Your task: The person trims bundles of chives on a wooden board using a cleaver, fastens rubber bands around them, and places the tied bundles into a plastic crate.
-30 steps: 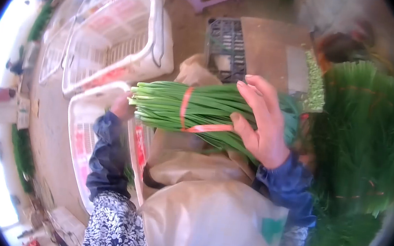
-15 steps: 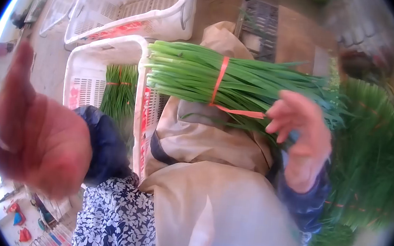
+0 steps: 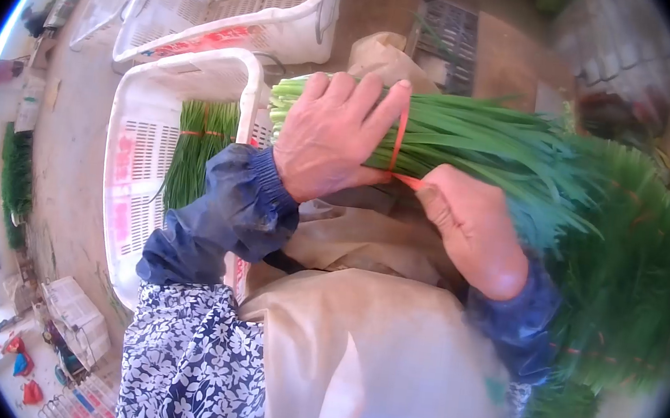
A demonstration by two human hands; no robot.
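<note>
A thick bundle of garlic chives [image 3: 489,139] lies across my lap, pale stalk ends to the left and green leaf tips to the right. An orange tie [image 3: 401,134] circles it. My left hand [image 3: 331,131] is wrapped over the stalk end, its fingers lying across the top beside the tie. Just below the bundle, my right hand [image 3: 472,227] pinches the loose tail of the tie between thumb and fingers. Part of the stalks is hidden under my left hand.
A white crate [image 3: 190,71] at left holds tied green bundles [image 3: 195,141]. Another white crate [image 3: 206,32] stands behind it. Many more chive bundles [image 3: 629,281] are piled at my right. A dark slatted crate [image 3: 448,37] lies on the floor ahead.
My left hand has come from the far left, where it was open in the air, onto the bundle. My right hand has moved left and down and closed on the tie's tail.
</note>
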